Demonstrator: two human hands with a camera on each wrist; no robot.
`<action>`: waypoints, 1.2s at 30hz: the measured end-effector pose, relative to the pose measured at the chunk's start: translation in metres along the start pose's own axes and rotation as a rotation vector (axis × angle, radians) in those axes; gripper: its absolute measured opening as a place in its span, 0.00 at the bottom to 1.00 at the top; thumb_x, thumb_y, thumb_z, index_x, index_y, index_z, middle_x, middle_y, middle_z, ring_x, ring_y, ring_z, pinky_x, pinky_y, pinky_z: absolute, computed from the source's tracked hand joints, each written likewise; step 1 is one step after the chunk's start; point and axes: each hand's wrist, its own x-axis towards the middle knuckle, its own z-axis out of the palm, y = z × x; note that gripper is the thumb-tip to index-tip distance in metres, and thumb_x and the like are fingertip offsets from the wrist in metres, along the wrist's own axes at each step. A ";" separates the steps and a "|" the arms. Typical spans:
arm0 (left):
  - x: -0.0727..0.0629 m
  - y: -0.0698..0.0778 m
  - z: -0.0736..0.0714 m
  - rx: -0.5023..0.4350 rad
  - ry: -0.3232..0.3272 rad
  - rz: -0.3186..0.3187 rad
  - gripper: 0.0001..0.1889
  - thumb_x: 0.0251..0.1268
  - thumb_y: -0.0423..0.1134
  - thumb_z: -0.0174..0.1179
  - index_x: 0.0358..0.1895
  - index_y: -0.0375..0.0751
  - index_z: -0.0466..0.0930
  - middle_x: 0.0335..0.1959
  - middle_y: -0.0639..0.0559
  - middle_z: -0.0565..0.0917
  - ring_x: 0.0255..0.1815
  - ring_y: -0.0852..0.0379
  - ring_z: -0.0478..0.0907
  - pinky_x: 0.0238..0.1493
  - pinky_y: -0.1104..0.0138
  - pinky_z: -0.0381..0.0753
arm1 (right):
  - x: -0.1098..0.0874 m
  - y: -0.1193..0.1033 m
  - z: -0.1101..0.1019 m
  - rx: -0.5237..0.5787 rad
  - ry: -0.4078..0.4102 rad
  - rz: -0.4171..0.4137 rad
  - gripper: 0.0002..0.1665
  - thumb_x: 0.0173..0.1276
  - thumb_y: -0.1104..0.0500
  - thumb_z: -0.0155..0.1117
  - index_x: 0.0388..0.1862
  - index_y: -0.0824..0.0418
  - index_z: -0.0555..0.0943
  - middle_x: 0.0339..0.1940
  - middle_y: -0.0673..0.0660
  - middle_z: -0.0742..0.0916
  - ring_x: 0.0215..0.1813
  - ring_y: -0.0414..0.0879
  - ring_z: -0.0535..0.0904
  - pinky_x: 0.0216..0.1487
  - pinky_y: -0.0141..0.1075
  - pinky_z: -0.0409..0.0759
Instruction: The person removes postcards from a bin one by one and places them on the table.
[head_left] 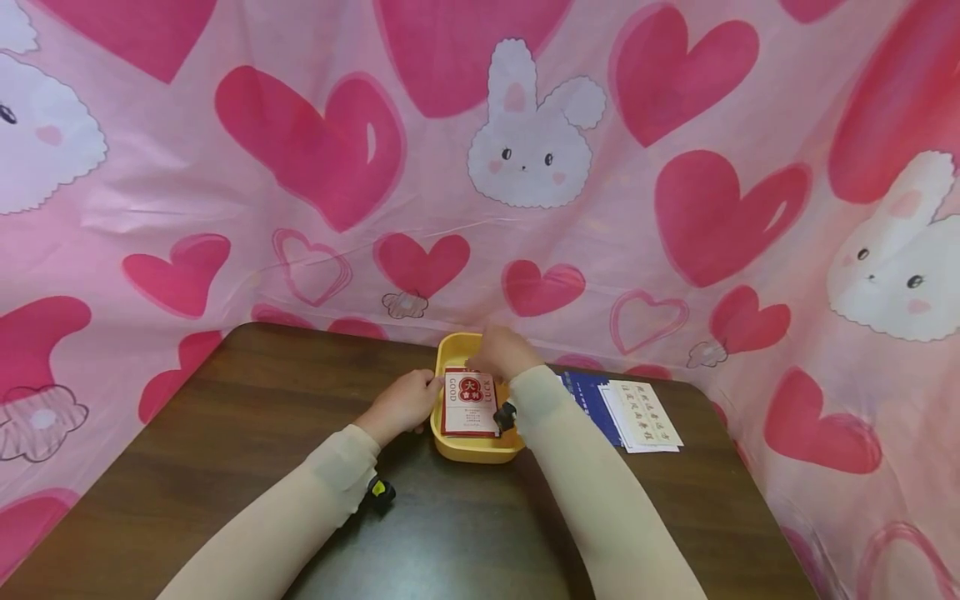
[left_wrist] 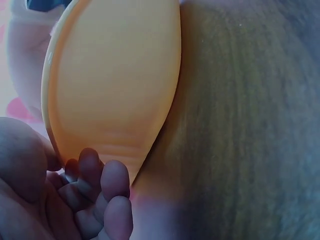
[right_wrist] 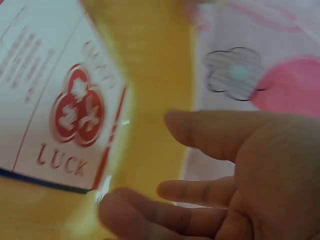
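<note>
the left hand grips the near-left rim of the yellow tray, its thumb at the edge and its fingers half curled against the outer wall. the right hand is over the tray's far end, thumb and fingers spread moderately apart, holding nothing; its view is blurred, so whether a fingertip brushes the tray is hard to tell. the red-and-white "luck" booklet lies flat inside the tray, which stands on the dark surface.
</note>
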 end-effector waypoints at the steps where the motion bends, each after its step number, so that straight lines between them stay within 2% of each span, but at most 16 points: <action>1: 0.000 0.000 0.000 0.000 0.000 0.001 0.20 0.95 0.53 0.49 0.53 0.41 0.84 0.30 0.44 0.85 0.20 0.48 0.83 0.21 0.60 0.79 | 0.001 0.000 0.003 -0.031 0.001 0.005 0.19 0.72 0.47 0.83 0.46 0.60 0.88 0.37 0.56 0.90 0.33 0.49 0.84 0.36 0.41 0.87; 4: 0.000 -0.001 0.000 -0.002 -0.002 0.002 0.20 0.95 0.53 0.48 0.53 0.41 0.85 0.31 0.44 0.85 0.21 0.48 0.83 0.21 0.60 0.80 | 0.003 0.000 0.012 -0.088 -0.012 0.018 0.22 0.65 0.46 0.89 0.44 0.59 0.91 0.38 0.54 0.92 0.38 0.49 0.87 0.45 0.42 0.91; 7: -0.001 0.000 -0.001 -0.003 -0.006 -0.001 0.20 0.95 0.52 0.49 0.55 0.41 0.85 0.31 0.44 0.85 0.21 0.47 0.83 0.22 0.60 0.80 | 0.007 0.001 0.018 -0.100 -0.070 0.060 0.25 0.59 0.41 0.93 0.42 0.57 0.92 0.40 0.53 0.93 0.43 0.49 0.88 0.53 0.44 0.91; 10: -0.002 0.001 -0.001 -0.014 -0.018 -0.014 0.20 0.94 0.53 0.50 0.57 0.41 0.84 0.32 0.43 0.85 0.22 0.47 0.83 0.23 0.60 0.80 | 0.012 0.003 0.024 -0.099 -0.119 0.107 0.27 0.56 0.38 0.94 0.41 0.54 0.92 0.39 0.53 0.92 0.45 0.49 0.86 0.54 0.43 0.90; 13: -0.002 0.002 -0.001 -0.023 -0.022 -0.026 0.20 0.94 0.53 0.51 0.58 0.41 0.84 0.33 0.43 0.85 0.23 0.47 0.82 0.23 0.61 0.80 | 0.015 0.004 0.029 -0.106 -0.134 0.111 0.26 0.56 0.39 0.95 0.39 0.54 0.92 0.36 0.52 0.92 0.42 0.49 0.86 0.52 0.42 0.90; 17: -0.002 0.002 -0.001 -0.014 -0.019 -0.029 0.20 0.94 0.52 0.50 0.58 0.40 0.84 0.32 0.43 0.85 0.22 0.47 0.82 0.22 0.61 0.79 | 0.015 0.005 0.031 -0.103 -0.133 0.104 0.25 0.56 0.40 0.94 0.37 0.55 0.92 0.33 0.53 0.92 0.41 0.48 0.86 0.49 0.41 0.89; 22: -0.003 0.003 -0.001 -0.015 -0.023 -0.030 0.20 0.94 0.52 0.50 0.59 0.40 0.84 0.33 0.44 0.85 0.22 0.47 0.82 0.22 0.61 0.79 | 0.010 0.006 0.031 -0.090 -0.114 0.101 0.26 0.58 0.40 0.93 0.41 0.55 0.91 0.36 0.53 0.91 0.43 0.49 0.85 0.51 0.42 0.89; 26: -0.003 0.002 -0.001 -0.014 -0.027 -0.035 0.20 0.94 0.53 0.50 0.57 0.41 0.85 0.32 0.44 0.85 0.22 0.47 0.81 0.22 0.61 0.78 | 0.007 0.006 0.027 -0.080 -0.065 0.032 0.27 0.58 0.42 0.94 0.45 0.57 0.91 0.41 0.53 0.91 0.45 0.49 0.85 0.55 0.42 0.89; 30: -0.003 0.003 -0.001 -0.005 -0.023 -0.032 0.20 0.94 0.53 0.50 0.54 0.41 0.85 0.29 0.43 0.85 0.21 0.48 0.80 0.21 0.61 0.76 | 0.009 0.008 0.022 -0.044 -0.025 -0.044 0.32 0.60 0.50 0.93 0.56 0.62 0.86 0.47 0.56 0.91 0.45 0.50 0.87 0.50 0.43 0.91; 32: -0.003 0.003 -0.001 0.005 -0.019 -0.027 0.20 0.95 0.53 0.50 0.53 0.41 0.84 0.29 0.43 0.85 0.21 0.48 0.81 0.20 0.61 0.77 | 0.011 0.010 0.018 0.052 -0.033 -0.043 0.36 0.62 0.59 0.89 0.67 0.64 0.82 0.51 0.59 0.90 0.45 0.51 0.88 0.45 0.42 0.92; 34: -0.002 0.003 0.000 0.014 -0.012 -0.018 0.20 0.95 0.53 0.49 0.54 0.41 0.84 0.30 0.44 0.85 0.21 0.48 0.82 0.21 0.61 0.78 | 0.011 0.011 0.014 0.182 -0.045 -0.025 0.41 0.66 0.67 0.81 0.76 0.63 0.76 0.56 0.63 0.88 0.45 0.55 0.90 0.37 0.46 0.94; 36: -0.002 0.002 0.000 0.023 -0.006 -0.011 0.20 0.95 0.53 0.49 0.55 0.41 0.84 0.31 0.44 0.85 0.21 0.48 0.83 0.22 0.60 0.79 | 0.012 0.014 0.010 0.280 -0.040 -0.016 0.47 0.67 0.73 0.74 0.84 0.60 0.71 0.62 0.65 0.86 0.47 0.57 0.91 0.36 0.48 0.95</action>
